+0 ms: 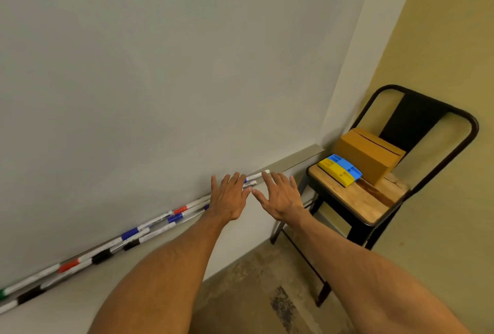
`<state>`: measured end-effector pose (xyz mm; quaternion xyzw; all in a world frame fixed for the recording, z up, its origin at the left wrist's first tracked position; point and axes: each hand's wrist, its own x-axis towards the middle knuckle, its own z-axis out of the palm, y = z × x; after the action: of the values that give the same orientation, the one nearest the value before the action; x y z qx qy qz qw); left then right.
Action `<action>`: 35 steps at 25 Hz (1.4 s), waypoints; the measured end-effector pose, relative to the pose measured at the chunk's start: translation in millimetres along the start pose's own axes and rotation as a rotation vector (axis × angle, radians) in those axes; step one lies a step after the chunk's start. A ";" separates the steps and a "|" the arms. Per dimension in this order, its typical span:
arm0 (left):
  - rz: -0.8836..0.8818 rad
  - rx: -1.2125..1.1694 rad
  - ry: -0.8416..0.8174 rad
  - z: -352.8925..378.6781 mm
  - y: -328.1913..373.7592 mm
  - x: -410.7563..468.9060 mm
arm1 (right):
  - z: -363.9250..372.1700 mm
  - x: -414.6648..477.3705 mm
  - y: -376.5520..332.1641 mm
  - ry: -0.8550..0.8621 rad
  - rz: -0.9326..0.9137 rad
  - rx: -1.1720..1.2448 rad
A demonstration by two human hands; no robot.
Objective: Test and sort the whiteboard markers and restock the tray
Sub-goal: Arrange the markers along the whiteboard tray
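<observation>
Item 1, markers (149, 229): we count a long line of them lying end to end, in places two abreast, along the tray (294, 160) at the foot of the whiteboard (160, 66). The caps we can read are red, blue, black and one green at the far left edge. All appear capped.

Item 2, two markers (252, 180): white barrels lying on the tray, showing in the gap between the hands, at the right end of the line.

Item 3, left hand (228, 197): palm down over the tray, fingers straight and spread wide, gripping nothing. It hides the markers beneath it, and we cannot tell whether it presses on them.

Item 4, right hand (280, 197): likewise flat and splayed, holding nothing, forefinger near the end of the upper marker. We judge both hands are placed to square up or gather this end of the row.

Item 5, tray beyond the right hand: bare metal up to the board's corner.

Item 6, chair (355, 200): wooden seat, dark metal frame, just beside the tray's right end. On it sit a cardboard box (369, 154), closed, and a yellow block (335, 172) touching a blue block (346, 166), possibly erasers.

Item 7, obstructions: none between hands and markers; the chair crowds any reach past the tray's end.
</observation>
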<state>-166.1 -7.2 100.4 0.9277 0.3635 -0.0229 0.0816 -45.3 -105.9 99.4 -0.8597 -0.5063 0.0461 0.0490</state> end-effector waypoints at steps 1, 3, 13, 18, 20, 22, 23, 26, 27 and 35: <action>-0.005 -0.008 -0.005 2.3 2.9 5.8 | 0.3 5.8 5.0 -0.006 -0.006 -0.001; -0.030 -0.013 -0.011 7.3 6.7 16.9 | 2.0 19.1 13.4 -0.013 -0.029 -0.011; -0.256 -0.103 -0.092 53.1 18.2 64.0 | 37.6 93.8 42.7 -0.130 -0.203 -0.048; -0.408 -0.081 -0.011 73.8 30.3 84.0 | 56.0 126.5 58.5 -0.152 -0.357 -0.070; -0.452 -0.107 0.008 83.0 35.2 90.7 | 63.1 139.0 62.9 -0.156 -0.415 -0.058; -0.480 -0.123 -0.010 93.8 39.8 95.4 | 68.1 148.2 65.6 -0.194 -0.452 -0.054; -0.490 -0.119 -0.023 99.3 41.8 97.1 | 70.5 152.3 67.0 -0.203 -0.468 -0.057; -0.514 -0.105 -0.020 111.2 45.8 98.0 | 76.0 162.2 67.3 -0.167 -0.508 -0.059; -0.516 -0.101 -0.022 113.5 46.6 97.6 | 76.8 165.2 66.7 -0.154 -0.514 -0.054; -0.488 -0.053 -0.013 104.4 43.9 96.5 | 70.7 178.1 65.2 -0.081 -0.508 -0.044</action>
<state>-63.7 8.2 -6.4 0.8098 0.5767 -0.0386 0.1002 88.1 21.1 15.5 -0.7032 -0.7085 0.0558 0.0197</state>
